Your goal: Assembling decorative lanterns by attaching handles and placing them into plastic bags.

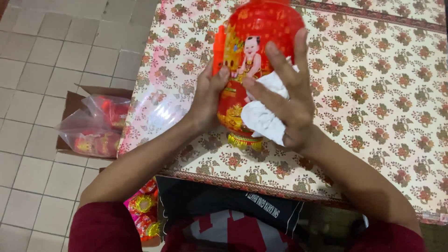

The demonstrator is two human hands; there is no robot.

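A round red lantern (261, 28) with a printed picture and a gold base lies on the flower-patterned tablecloth (373, 93). My left hand (207, 95) grips its left side, thumb on the front. My right hand (289, 100) presses a crumpled white cloth (263, 116) flat against the lantern's front, fingers spread upward. The cloth hides the lantern's lower right part.
An open cardboard box (74, 105) holding clear bags of red items (100, 126) stands on the tiled floor (32, 60) left of the table. More red and gold items (142, 210) sit by my knee, under the table's near edge.
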